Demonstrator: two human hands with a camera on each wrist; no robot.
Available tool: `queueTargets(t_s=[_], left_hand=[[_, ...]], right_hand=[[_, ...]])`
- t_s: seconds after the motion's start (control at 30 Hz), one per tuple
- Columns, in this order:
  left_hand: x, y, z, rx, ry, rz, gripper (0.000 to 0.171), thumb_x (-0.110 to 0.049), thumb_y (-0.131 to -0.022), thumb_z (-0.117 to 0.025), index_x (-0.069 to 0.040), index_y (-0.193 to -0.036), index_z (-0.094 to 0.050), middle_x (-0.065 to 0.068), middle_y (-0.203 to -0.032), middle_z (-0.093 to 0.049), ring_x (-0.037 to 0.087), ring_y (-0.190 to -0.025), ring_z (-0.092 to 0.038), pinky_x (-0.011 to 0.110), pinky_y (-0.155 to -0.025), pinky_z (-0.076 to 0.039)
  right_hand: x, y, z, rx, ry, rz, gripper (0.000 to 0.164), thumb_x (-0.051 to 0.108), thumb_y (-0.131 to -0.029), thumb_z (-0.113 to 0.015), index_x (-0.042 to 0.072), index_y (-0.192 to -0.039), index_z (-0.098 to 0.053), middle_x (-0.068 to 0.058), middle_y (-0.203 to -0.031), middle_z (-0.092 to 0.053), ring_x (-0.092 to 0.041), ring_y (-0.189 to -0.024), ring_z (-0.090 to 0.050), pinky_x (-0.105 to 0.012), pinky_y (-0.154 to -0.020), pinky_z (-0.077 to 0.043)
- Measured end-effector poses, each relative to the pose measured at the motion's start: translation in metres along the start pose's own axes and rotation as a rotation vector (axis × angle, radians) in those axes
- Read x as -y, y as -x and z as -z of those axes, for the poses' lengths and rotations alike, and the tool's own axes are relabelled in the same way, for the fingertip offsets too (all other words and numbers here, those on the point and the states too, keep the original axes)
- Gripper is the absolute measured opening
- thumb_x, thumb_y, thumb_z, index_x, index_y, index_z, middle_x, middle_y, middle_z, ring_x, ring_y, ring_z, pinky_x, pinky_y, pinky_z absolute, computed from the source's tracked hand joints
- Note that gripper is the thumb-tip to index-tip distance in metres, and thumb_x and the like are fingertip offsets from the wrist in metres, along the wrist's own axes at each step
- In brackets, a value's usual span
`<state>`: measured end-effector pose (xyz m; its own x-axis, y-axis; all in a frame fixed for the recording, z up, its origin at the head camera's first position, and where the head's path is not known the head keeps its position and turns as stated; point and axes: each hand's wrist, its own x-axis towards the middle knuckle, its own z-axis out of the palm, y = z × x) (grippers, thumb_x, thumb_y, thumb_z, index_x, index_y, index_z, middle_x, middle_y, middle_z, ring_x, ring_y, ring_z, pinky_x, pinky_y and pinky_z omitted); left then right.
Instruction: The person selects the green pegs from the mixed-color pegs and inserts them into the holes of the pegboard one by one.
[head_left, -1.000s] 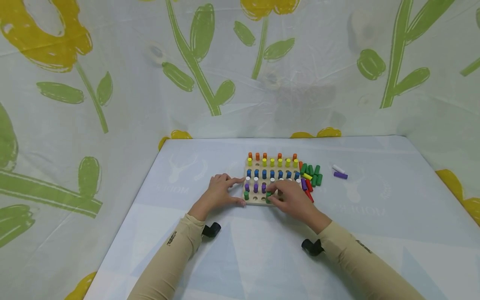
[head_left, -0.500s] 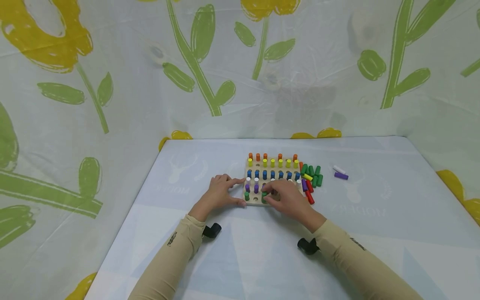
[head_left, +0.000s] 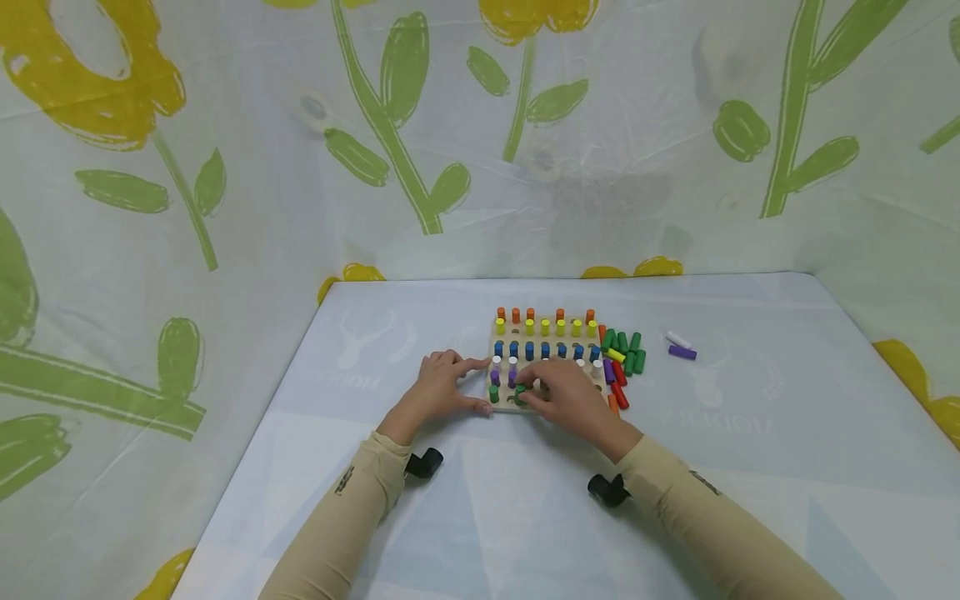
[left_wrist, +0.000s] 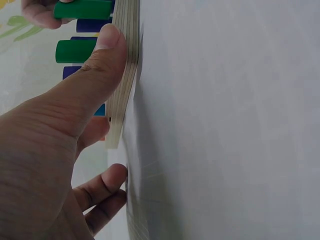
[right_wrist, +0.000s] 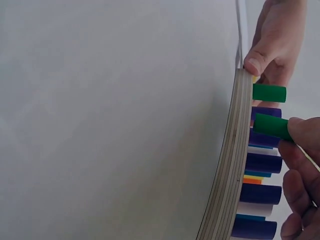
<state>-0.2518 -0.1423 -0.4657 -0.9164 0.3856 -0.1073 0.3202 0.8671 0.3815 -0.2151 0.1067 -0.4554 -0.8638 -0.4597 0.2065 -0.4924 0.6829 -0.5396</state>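
A wooden pegboard [head_left: 536,338] bears rows of orange, yellow, blue, white and purple pegs. My left hand [head_left: 435,385] lies at its left side, the thumb [left_wrist: 107,42] pressing the near corner and the index finger touching the left edge. Between thumb and fingertips, my right hand [head_left: 573,400] pinches a green peg [right_wrist: 272,126] over the front row. In the right wrist view the peg tilts slightly, its far end close to the board; whether it is in a hole cannot be told. Another green peg [right_wrist: 270,93] stands in the front-left corner. My right hand hides part of the board.
Loose green pegs [head_left: 628,360] and red pegs [head_left: 620,396] lie against the board's right side, with yellow, purple and orange ones among them. Farther right lie a white peg [head_left: 678,339] and a purple peg [head_left: 682,352]. A flowered cloth [head_left: 480,150] hangs behind the table.
My right hand has moved left along the front row with the green peg, close to the second hole. A loose orange peg now shows beside its wrist. My left hand has stayed in place.
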Motion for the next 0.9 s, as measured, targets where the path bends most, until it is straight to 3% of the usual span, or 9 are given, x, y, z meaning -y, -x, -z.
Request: queueTargets(t_s=[0.3,0.67,0.9], left_hand=[[0.002,-0.0009,-0.0021,-0.004,-0.004,-0.003,0.088,-0.062,-0.072,-0.085,-0.033,-0.149,-0.054,0.002,-0.103,-0.047,0.022,-0.1,-0.04,0.042,-0.096,-0.031],[0.0018,-0.0002,-0.0021,-0.012,-0.01,-0.018,0.087,-0.061,-0.072,-0.085,-0.033,-0.149,-0.054,0.002,-0.102,-0.047,0.022,-0.099,-0.04,0.042,-0.095,-0.03],[0.0021,-0.0009,-0.0028,-0.013,-0.019,-0.017,0.088,-0.061,-0.071,-0.085,-0.033,-0.149,-0.054,0.002,-0.102,-0.048,0.022,-0.099,-0.04,0.042,-0.096,-0.031]], right_hand=[[0.0053,-0.0047,-0.0026,0.002,0.028,-0.019,0.017,0.02,-0.092,-0.078,0.018,-0.108,-0.076,0.007,-0.095,-0.07,-0.015,-0.088,-0.054,-0.032,-0.078,-0.047],[0.0078,-0.0076,-0.0044,0.006,0.069,-0.011,0.016,0.022,-0.091,-0.079,0.018,-0.107,-0.077,0.006,-0.102,-0.073,-0.015,-0.098,-0.057,-0.04,-0.09,-0.047],[0.0094,-0.0088,-0.0055,0.013,0.076,-0.013,0.015,0.021,-0.091,-0.078,0.018,-0.106,-0.077,0.006,-0.101,-0.073,-0.015,-0.097,-0.057,-0.04,-0.091,-0.047]])
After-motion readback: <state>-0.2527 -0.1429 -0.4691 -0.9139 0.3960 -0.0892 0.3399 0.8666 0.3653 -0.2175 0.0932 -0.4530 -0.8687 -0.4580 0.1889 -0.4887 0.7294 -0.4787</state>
